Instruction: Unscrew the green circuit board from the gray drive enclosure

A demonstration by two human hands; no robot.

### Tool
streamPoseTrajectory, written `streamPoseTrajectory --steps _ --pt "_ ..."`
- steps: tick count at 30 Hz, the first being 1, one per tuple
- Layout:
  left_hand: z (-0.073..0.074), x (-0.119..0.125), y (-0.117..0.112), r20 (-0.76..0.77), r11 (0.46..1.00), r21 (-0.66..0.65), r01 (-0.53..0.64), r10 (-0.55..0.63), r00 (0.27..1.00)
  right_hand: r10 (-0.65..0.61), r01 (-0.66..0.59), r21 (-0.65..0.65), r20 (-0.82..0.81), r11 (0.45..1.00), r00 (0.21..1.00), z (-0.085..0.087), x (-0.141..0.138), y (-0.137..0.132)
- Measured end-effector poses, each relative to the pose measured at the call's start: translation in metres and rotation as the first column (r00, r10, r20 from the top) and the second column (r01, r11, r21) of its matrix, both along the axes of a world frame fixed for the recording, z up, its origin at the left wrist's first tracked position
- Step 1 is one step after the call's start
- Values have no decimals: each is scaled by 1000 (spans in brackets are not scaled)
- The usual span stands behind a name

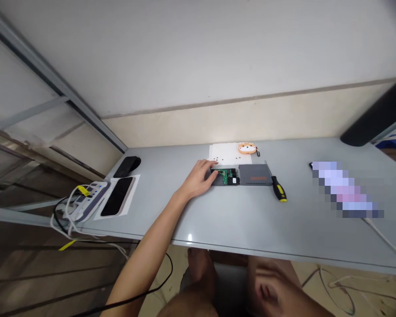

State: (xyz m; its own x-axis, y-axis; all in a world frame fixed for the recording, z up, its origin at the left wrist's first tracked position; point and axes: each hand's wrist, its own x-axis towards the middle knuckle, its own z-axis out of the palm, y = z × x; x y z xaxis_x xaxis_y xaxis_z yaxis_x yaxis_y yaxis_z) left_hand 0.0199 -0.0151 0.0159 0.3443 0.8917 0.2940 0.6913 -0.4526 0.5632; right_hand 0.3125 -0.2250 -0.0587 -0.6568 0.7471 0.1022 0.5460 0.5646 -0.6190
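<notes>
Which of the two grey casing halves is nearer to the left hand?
The left grey rectangular half, holding a green circuit board; the right half has reddish marking.

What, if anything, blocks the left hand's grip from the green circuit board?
Nothing visible: the left hand is at the green circuit board, thumb over its left end. The screwdriver lies out of the way, right of the grey cover.
</notes>
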Motion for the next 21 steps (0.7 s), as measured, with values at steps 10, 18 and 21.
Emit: streamPoseTrajectory --steps 10,18,21 --pt "3 -5 5 -27 987 -75 -139 137 990 -39 1 461 72 887 997 143 -34 151" --pt "3 -7 6 -97 995 -19 -97 95 991 -62 -33 342 263 939 963 109 -51 229" --pt "2 -7 5 -85 995 -31 -98 95 992 -44 -28 339 204 940 978 105 -49 226"
